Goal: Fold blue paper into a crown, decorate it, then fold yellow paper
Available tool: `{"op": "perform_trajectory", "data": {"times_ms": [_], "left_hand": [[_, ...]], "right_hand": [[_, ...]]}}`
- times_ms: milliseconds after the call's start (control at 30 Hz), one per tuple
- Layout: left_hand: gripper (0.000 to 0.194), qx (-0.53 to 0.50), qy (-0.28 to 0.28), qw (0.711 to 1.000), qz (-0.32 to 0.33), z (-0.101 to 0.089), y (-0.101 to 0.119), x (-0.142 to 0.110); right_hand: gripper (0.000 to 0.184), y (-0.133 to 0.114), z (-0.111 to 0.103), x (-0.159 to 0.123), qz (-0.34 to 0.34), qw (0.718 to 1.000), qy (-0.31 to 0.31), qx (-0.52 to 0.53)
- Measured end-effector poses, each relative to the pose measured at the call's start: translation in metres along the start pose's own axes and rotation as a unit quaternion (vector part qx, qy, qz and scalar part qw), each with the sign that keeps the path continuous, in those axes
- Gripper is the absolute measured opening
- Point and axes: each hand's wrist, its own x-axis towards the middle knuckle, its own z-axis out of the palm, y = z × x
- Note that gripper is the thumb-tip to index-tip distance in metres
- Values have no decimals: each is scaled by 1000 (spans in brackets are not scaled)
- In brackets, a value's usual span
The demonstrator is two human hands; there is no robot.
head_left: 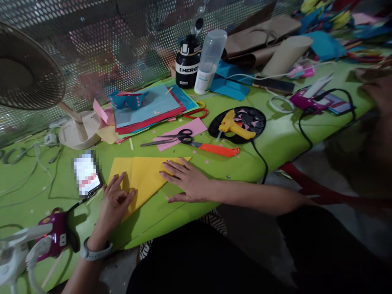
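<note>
Left hand (114, 201) half-curled, right hand (193, 182) flat (thumb out), yellow paper (144, 175) beneath

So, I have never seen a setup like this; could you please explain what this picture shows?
There is no robot: a camera worn on a person's head looks forward and down at that person's bare hands. The right hand lies open on folded yellow paper; the left hand, partly curled, touches the paper's other side. Neither clearly grips it. Beyond them, on the green table, are black scissors, an orange-handled tool, a yellow glue gun on a dark tray, and a stack of coloured sheets. A phone lies left of the paper.
</note>
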Motion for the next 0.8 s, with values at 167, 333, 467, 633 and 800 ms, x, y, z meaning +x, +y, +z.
{"op": "perform_trajectory", "data": {"times_ms": [167, 333, 467, 633, 800], "left_hand": [[49, 0, -2, 1000, 3, -1, 0, 0], [49, 1, -5, 1000, 3, 0, -1, -1], [49, 1, -6, 1000, 0, 2, -1, -2], [48, -4, -3, 1000, -13, 3, 2, -4], [47, -10, -3, 1000, -16, 1, 6, -5]], "right_hand": [[94, 1, -2, -1, 6, 1000, -5, 5], [100, 11, -2, -8, 41, 999, -16, 3], [106, 24, 0, -18, 59, 998, -27, -5], [100, 31, -8, -21, 52, 998, -31, -16], [94, 17, -29, 14, -2, 1000, -17, -7]]}}
